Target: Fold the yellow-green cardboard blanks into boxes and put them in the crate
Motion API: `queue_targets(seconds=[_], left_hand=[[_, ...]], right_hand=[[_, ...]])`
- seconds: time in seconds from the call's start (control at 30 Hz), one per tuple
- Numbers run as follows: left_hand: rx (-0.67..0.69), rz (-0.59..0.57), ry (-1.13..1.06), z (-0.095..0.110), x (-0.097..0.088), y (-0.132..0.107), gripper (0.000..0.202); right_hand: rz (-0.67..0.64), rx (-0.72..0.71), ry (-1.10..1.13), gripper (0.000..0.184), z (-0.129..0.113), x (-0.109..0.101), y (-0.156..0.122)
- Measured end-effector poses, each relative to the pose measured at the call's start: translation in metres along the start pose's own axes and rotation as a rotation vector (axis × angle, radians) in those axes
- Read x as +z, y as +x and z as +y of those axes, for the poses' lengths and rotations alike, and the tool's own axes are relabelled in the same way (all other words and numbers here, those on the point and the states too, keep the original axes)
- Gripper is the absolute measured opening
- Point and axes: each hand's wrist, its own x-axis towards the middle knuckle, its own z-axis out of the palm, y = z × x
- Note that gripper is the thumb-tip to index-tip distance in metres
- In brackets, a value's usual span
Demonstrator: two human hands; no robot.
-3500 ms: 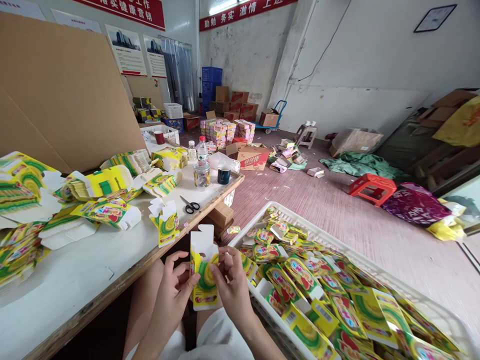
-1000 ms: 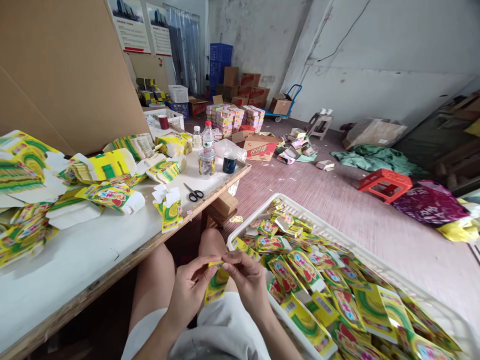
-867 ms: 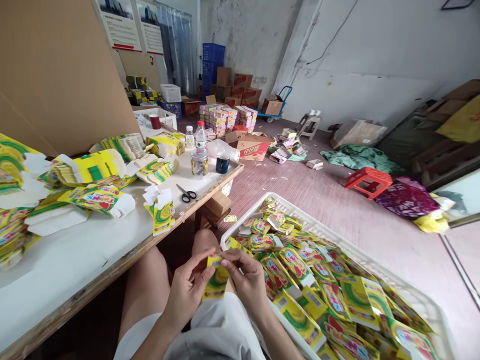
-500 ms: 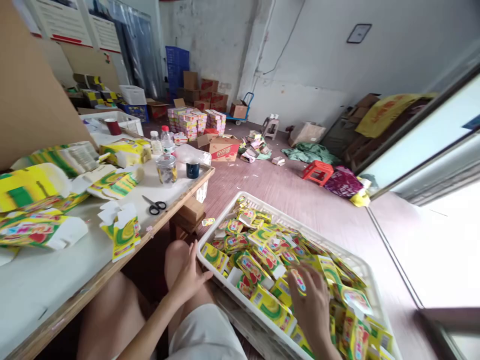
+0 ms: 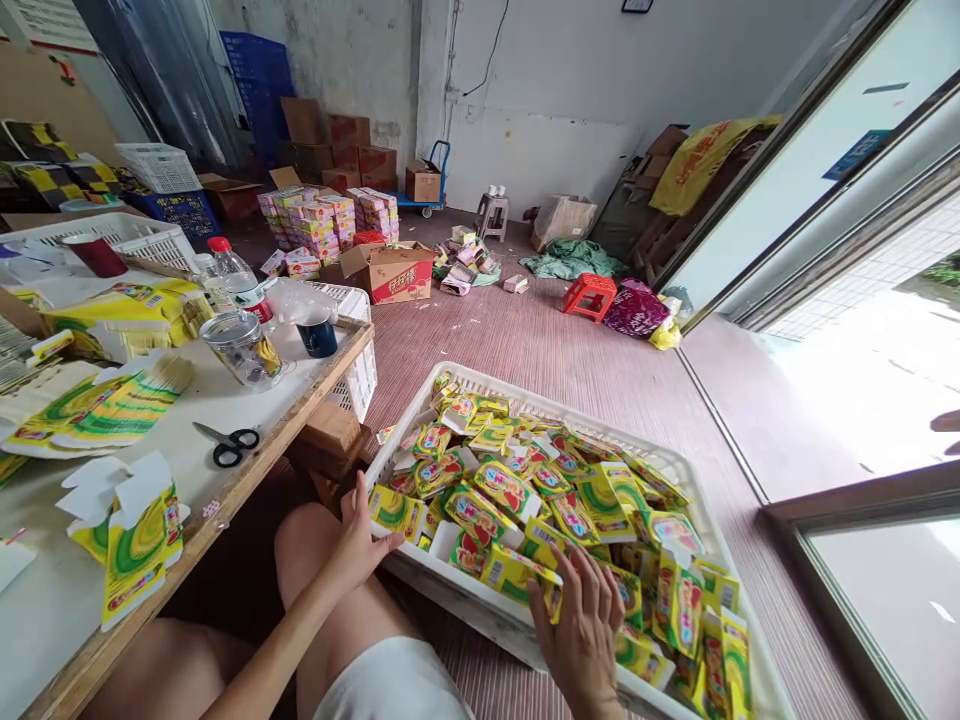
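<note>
A white plastic basket (image 5: 459, 582) full of small yellow, green and red printed paper boxes (image 5: 504, 487) stands in front of me. Against its near left corner rests my left hand (image 5: 358, 545), thumb and forefinger spread apart at the rim. Over the near side of the pile is my right hand (image 5: 581, 620), palm down, fingers apart and slightly bent. Its fingertips are at the boxes; whether they press on one I cannot tell. Several boxes have raised white end flaps.
On the table (image 5: 180, 400) to my left are scissors (image 5: 227, 442), flat printed cartons (image 5: 142, 545), a clear jar (image 5: 241, 350), a dark mug (image 5: 316, 332) and a bottle (image 5: 238, 280). A red stool (image 5: 590, 296) and stacked pink boxes (image 5: 319, 222) stand farther back. A door frame (image 5: 825, 560) is at right.
My view has turned to the right, so the table and basket sit farther left. My right hand has moved toward the basket's near side. My left hand stays at the corner.
</note>
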Motion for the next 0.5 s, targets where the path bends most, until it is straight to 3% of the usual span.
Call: queue_targets(seconds=[0.13, 0.37, 0.5], left_hand=[[0.002, 0.014, 0.024, 0.018, 0.019, 0.014, 0.102], [-0.067, -0.018, -0.001, 0.029, 0.089, -0.034, 0.106], [-0.161, -0.211, 0.061, 0.048, 0.113, -0.021, 0.128]], right_hand=[[0.065, -0.031, -0.035, 0.044, 0.022, 0.003, 0.026], [0.086, -0.052, -0.119, 0.047, 0.099, 0.016, 0.003], [0.097, -0.095, -0.147, 0.045, 0.143, 0.027, 0.01]])
